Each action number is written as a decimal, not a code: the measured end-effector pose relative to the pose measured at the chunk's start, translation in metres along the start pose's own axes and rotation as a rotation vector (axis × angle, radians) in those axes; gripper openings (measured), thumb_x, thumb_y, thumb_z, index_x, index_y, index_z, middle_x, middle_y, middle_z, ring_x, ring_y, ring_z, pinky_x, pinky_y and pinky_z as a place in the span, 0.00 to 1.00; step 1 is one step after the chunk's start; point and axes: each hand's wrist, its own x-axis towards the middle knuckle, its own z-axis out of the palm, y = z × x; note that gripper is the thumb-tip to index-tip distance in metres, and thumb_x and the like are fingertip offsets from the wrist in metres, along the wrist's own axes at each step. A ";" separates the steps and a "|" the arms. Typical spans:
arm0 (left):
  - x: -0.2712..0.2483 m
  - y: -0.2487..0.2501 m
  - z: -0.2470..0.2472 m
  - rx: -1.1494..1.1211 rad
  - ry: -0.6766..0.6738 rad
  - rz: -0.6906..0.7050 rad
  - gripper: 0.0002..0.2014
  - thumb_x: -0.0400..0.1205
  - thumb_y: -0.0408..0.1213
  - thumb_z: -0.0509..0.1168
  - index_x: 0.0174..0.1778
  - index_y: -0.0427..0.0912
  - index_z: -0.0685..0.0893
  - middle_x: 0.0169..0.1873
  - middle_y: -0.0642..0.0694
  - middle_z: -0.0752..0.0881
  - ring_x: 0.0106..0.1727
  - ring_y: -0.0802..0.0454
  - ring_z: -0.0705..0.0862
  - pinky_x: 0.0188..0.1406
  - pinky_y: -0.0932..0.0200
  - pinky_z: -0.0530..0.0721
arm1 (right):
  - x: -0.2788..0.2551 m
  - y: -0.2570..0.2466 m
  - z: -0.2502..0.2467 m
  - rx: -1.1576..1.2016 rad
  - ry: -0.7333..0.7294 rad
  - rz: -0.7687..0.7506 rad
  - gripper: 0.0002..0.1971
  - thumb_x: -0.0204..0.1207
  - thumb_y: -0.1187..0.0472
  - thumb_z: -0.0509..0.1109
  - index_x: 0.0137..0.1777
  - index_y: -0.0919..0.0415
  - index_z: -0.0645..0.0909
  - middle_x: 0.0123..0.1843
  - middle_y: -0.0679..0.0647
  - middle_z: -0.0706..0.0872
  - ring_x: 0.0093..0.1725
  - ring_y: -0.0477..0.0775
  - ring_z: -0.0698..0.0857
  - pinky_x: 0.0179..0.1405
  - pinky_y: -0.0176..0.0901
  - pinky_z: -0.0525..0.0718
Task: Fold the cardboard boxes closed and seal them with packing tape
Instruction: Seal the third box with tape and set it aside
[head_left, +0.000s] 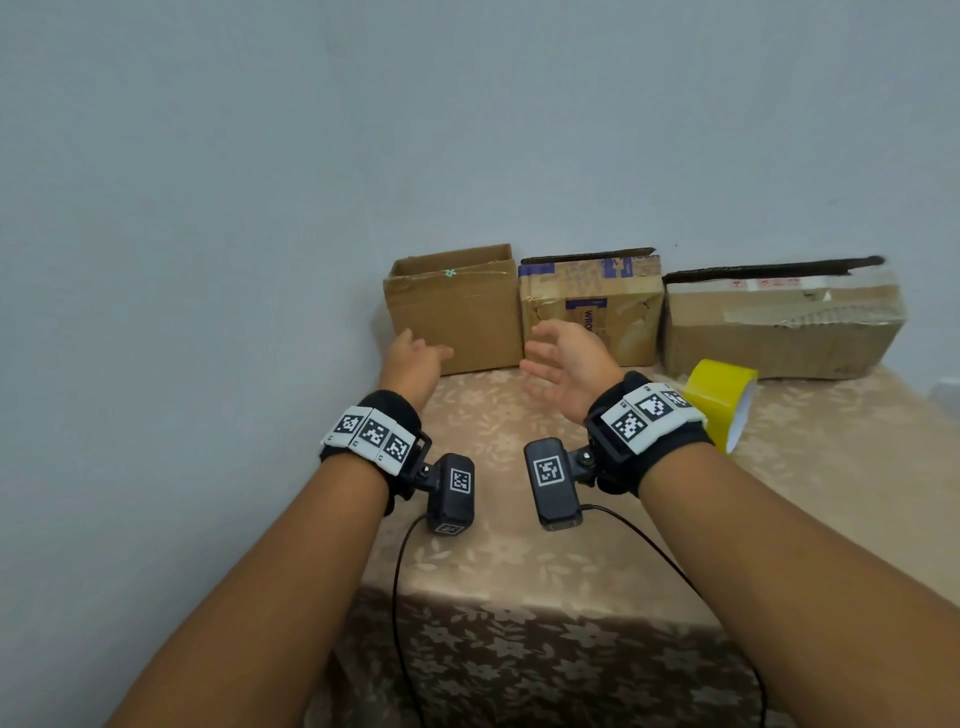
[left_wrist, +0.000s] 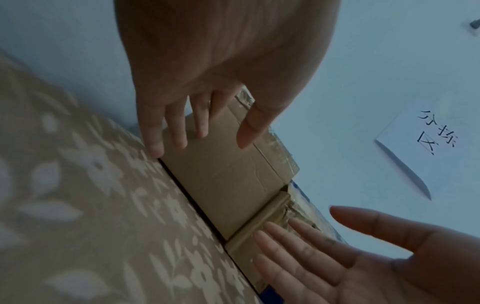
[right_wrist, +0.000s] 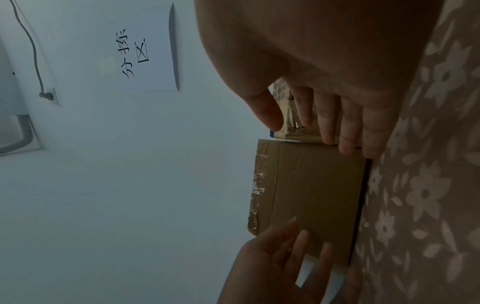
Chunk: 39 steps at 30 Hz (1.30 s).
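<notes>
Reaching with fingers spread and empty, the left hand and right hand flank the left cardboard box standing on the worktop against the wall; yellow tape roll lies right

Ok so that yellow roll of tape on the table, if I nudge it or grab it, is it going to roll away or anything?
The yellow tape roll seems propped on its curved edge, tilted, so a nudge could well set it rolling or topple it flat. The tablecloth may slow it somewhat. Its open core looks easy to hook, and the roll looks rigid and probably light.
</notes>
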 end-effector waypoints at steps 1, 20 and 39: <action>-0.001 0.001 0.004 -0.003 -0.028 -0.009 0.37 0.85 0.35 0.69 0.89 0.41 0.60 0.84 0.45 0.69 0.81 0.42 0.72 0.80 0.36 0.73 | -0.001 -0.001 -0.001 -0.002 0.005 -0.002 0.13 0.88 0.63 0.63 0.70 0.58 0.78 0.78 0.60 0.79 0.74 0.63 0.80 0.78 0.67 0.75; -0.068 0.049 0.070 0.134 -0.451 0.221 0.08 0.85 0.35 0.69 0.59 0.42 0.89 0.55 0.43 0.92 0.55 0.49 0.90 0.61 0.46 0.87 | -0.044 -0.057 -0.036 0.042 -0.001 -0.333 0.13 0.88 0.65 0.63 0.67 0.59 0.84 0.61 0.57 0.92 0.60 0.54 0.91 0.63 0.50 0.88; -0.110 0.058 0.146 0.192 -0.763 0.246 0.55 0.73 0.16 0.76 0.90 0.48 0.53 0.51 0.29 0.90 0.52 0.42 0.90 0.56 0.54 0.88 | -0.052 -0.065 -0.129 0.277 0.354 -0.427 0.11 0.79 0.73 0.63 0.50 0.63 0.88 0.29 0.52 0.82 0.22 0.48 0.77 0.20 0.36 0.74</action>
